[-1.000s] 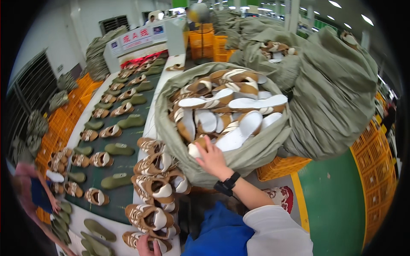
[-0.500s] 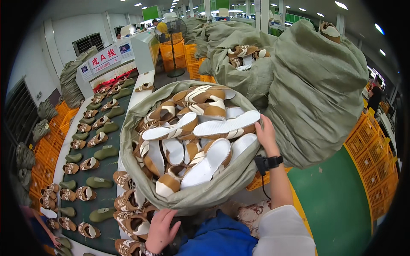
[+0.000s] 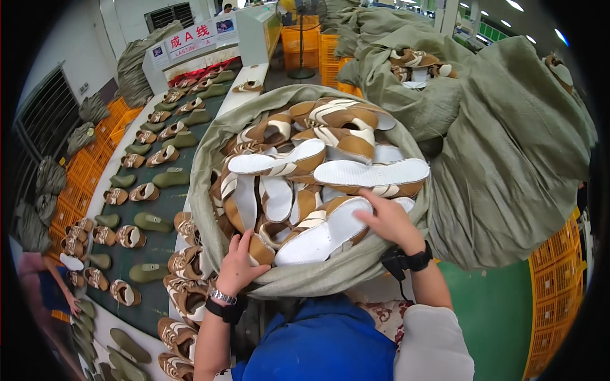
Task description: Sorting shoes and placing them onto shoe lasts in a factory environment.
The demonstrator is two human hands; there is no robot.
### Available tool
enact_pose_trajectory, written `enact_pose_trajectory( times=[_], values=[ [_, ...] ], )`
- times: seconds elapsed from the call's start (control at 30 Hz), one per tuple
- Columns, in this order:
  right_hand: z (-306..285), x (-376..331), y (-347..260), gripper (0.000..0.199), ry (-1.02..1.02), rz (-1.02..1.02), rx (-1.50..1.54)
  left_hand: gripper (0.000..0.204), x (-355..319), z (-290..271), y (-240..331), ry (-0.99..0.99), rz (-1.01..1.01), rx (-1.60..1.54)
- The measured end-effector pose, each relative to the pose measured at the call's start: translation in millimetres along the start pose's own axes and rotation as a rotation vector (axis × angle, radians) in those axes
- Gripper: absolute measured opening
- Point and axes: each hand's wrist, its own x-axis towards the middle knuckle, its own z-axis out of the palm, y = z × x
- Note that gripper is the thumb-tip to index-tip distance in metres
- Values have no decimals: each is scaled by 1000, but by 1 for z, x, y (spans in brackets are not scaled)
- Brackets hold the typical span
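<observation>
A large grey-green woven sack [image 3: 204, 190] stands in front of me, its mouth rolled back and heaped with brown and cream sneakers. My right hand [image 3: 391, 219] reaches over the near right of the heap, fingers extended at an upturned sneaker with a white sole [image 3: 321, 238]. Just behind that hand, another upturned sneaker [image 3: 372, 173] lies across the pile. At the sack's near left rim is my left hand [image 3: 240, 263], fingers apart, beside a brown sneaker [image 3: 259, 251]. Neither hand has a shoe lifted.
On the left, a dark green conveyor belt [image 3: 162, 247] carries sneakers and green shoe lasts [image 3: 170, 178]. More sneakers [image 3: 184, 295] line its near edge. A co-worker's hand [image 3: 73, 303] is at the far left. Full sacks [image 3: 508, 152] and orange crates [image 3: 553, 305] stand to the right.
My right hand has left the sack's right rim and moved inward over the shoes. My left hand has risen to the near left rim. The view has shifted.
</observation>
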Motion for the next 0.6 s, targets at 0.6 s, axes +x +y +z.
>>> enact_pose_trajectory(
  times=[0.6],
  values=[
    [-8, -2, -14, 56, 33, -33, 747, 68, -59, -111, 22, 409, -151, -773]
  ],
)
